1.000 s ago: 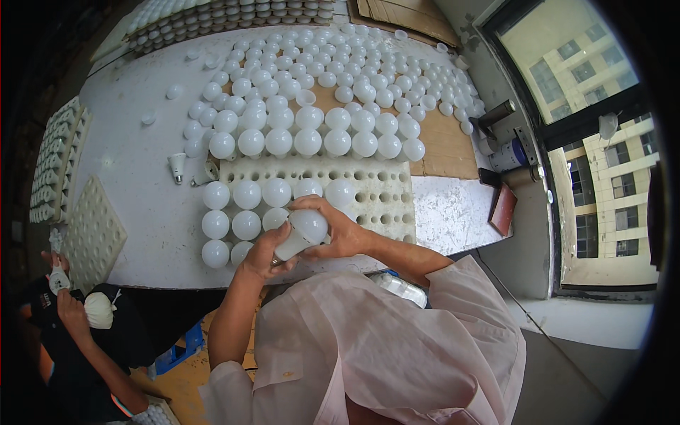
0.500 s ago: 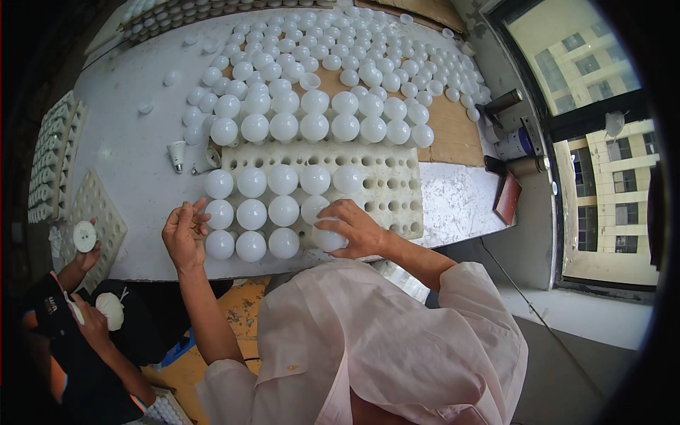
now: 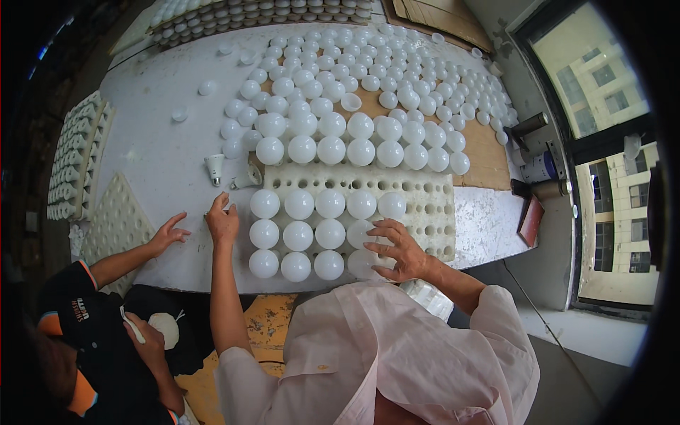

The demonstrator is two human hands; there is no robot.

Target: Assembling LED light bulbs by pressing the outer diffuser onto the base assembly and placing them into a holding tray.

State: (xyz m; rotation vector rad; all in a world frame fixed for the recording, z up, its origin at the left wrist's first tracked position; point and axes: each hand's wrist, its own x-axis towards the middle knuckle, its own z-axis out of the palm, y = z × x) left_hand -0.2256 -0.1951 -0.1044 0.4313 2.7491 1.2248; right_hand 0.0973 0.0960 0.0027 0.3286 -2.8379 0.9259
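Note:
Round white bulbs stand in rows in the left part of a pale foam tray full of holes. My right hand has its fingers spread beside the front-row bulb at the right end, with the fingertips close to it. Whether they still touch it I cannot tell. My left hand is raised left of the tray, its fingers loosely bent and apart, nothing visible in them. Just beyond it a white bulb base with a metal screw end stands on the table, and another bulb base lies against the tray.
More bulbs stand in rows behind the tray, and many loose white domes cover cardboard beyond. Stacked trays stand at left. A co-worker's hand reaches over the table near a perforated sheet. A red-brown box sits by the window.
The view has shifted. My right hand has loosened from the front-row bulb and drawn slightly right. My left hand has moved farther up the table. The co-worker's reaching hand no longer holds its white disc.

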